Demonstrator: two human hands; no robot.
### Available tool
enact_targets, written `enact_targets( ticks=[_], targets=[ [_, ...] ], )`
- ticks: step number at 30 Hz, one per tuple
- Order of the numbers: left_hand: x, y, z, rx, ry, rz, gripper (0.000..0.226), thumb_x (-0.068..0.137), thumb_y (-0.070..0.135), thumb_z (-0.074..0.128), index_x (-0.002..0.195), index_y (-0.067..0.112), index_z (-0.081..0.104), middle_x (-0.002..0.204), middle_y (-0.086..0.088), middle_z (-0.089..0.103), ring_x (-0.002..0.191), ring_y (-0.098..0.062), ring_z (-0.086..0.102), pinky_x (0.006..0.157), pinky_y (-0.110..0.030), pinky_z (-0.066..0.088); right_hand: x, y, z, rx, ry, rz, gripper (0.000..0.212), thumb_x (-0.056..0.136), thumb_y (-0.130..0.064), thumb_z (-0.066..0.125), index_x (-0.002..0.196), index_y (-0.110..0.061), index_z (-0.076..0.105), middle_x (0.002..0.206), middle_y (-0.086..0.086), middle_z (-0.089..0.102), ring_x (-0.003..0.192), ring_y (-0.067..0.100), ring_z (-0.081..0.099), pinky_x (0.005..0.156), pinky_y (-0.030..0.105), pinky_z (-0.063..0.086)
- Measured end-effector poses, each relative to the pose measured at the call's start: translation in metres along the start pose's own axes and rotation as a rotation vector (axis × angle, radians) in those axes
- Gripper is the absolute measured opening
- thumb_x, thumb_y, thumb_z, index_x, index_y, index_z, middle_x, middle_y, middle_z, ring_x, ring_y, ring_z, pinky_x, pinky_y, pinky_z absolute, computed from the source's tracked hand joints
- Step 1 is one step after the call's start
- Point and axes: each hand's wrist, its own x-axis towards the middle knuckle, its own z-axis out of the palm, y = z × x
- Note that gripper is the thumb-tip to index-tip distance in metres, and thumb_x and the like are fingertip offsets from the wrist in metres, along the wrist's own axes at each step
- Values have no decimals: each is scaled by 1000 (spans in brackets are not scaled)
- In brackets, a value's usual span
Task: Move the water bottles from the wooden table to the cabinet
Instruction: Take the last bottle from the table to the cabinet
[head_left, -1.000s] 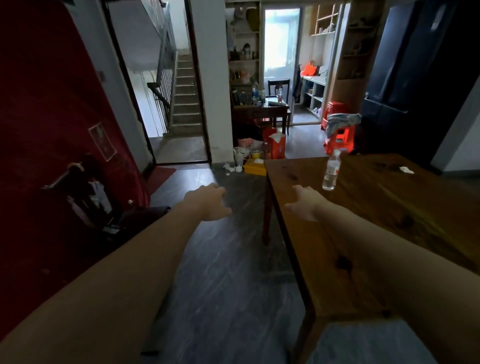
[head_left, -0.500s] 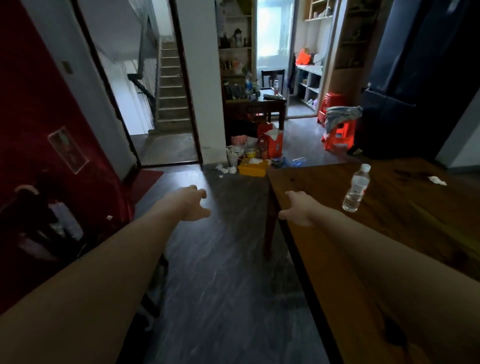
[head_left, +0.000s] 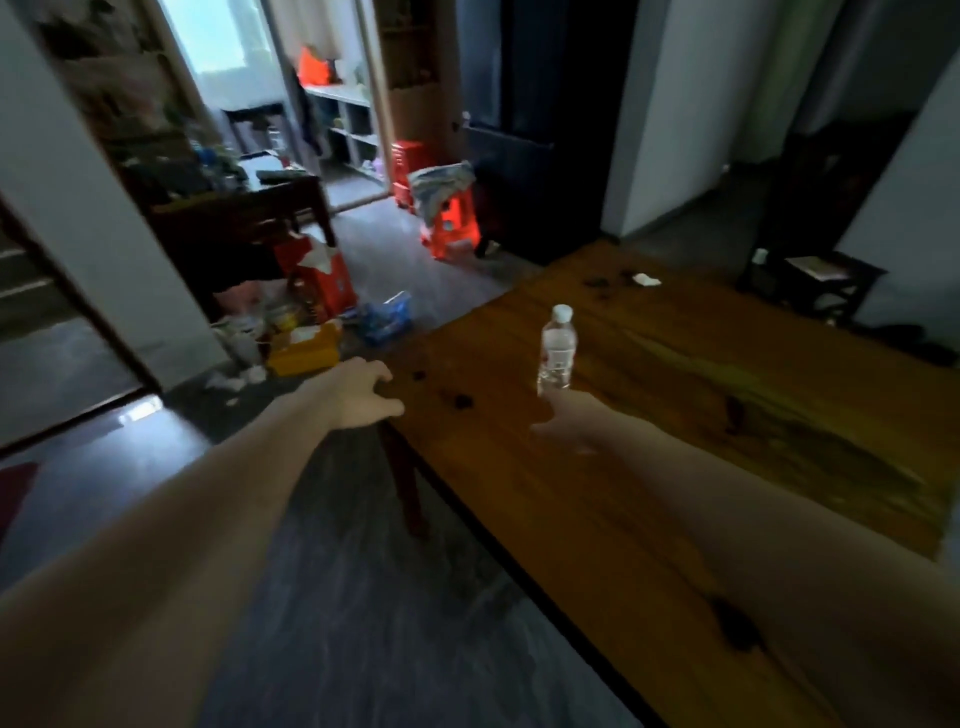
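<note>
A clear water bottle (head_left: 557, 349) with a white cap stands upright on the wooden table (head_left: 675, 415), near its far left corner. My right hand (head_left: 569, 421) is stretched out over the table just below the bottle's base, fingers spread and holding nothing; I cannot tell if it touches the bottle. My left hand (head_left: 361, 392) hovers at the table's left corner with fingers loosely curled, empty. The view is blurred by motion.
A crumpled white scrap (head_left: 645, 280) lies on the table's far side. Boxes and litter (head_left: 306, 343) crowd the floor beyond the corner, beside a dark desk (head_left: 234, 218) and red stools (head_left: 449, 218). A small dark stool (head_left: 815, 280) stands at right.
The view has swung right and closer to the table. My right hand has advanced toward the bottle's base, and my left hand has moved up to the table corner.
</note>
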Motion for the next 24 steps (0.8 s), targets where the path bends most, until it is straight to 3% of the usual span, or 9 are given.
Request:
enact_targets(
  ticks=[3,5,10,15,24],
  targets=[
    [51,36,15,0,-101,97,63,93,50,62,148,25,43,149,-7,41,133,-27,47,109,-47,43,20,37,-7,59,7,89,61,93,-28,60,147,-16,34,138,14,50,102,22,61,66,24,51],
    [84,51,23,10,-162,134,63,93,50,63,148,26,43,150,-6,40,132,-27,47,108,-46,44,38,58,-16,74,32,142,59,92,-29,61,144,-16,38,137,13,51,97,19,60,61,22,48],
    [163,81,34,62,-232,167,65,91,51,65,147,27,43,151,-5,41,134,-27,46,108,-45,43,91,102,-31,151,89,252,63,91,-32,62,146,-16,36,141,12,48,115,25,57,81,30,50],
    [224,117,51,18,-307,206,73,86,50,72,147,26,42,151,-4,43,135,-25,47,108,-46,44,132,125,-29,240,72,347,65,90,-34,63,147,-19,35,142,11,46,116,24,55,78,28,48],
    [278,153,100,-330,-372,156,122,71,40,90,161,22,10,168,-9,17,152,-30,25,120,-52,30,157,148,-6,369,-27,471,68,93,-34,58,151,-21,27,149,12,38,125,30,51,92,37,49]
  ],
)
